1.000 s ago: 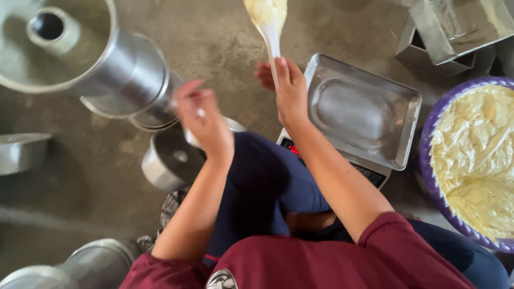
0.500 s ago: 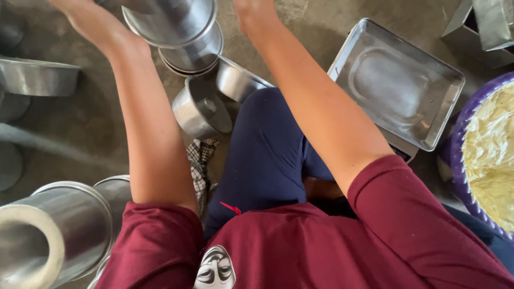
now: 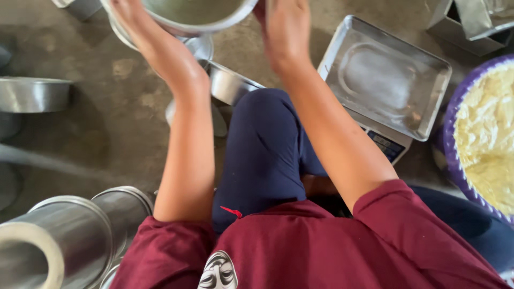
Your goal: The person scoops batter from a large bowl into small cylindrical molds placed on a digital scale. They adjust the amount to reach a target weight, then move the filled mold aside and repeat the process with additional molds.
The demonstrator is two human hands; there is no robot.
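Note:
I hold a round metal pan [image 3: 195,13] up at the top of the view, its inside greyish. My left hand [image 3: 142,32] grips its left rim and my right hand [image 3: 286,32] presses against its right rim. Below the pan, more round metal pans [image 3: 230,83] lie on the floor by my knee in dark blue trousers. The top of the pan and my fingertips are cut off by the frame edge.
A rectangular metal tray [image 3: 423,115] rests on a digital scale [image 3: 388,145] at right. A purple basin [image 3: 448,155] of pale yellow batter sits at the far right. Tall stacked metal tins [image 3: 69,235] lie at lower left, a round pan [image 3: 32,93] at left, rectangular tins [image 3: 471,24] at top right.
The batter-coated spatula in my right hand a second ago is out of view. Both hands have reached forward and now hold a round pan between them.

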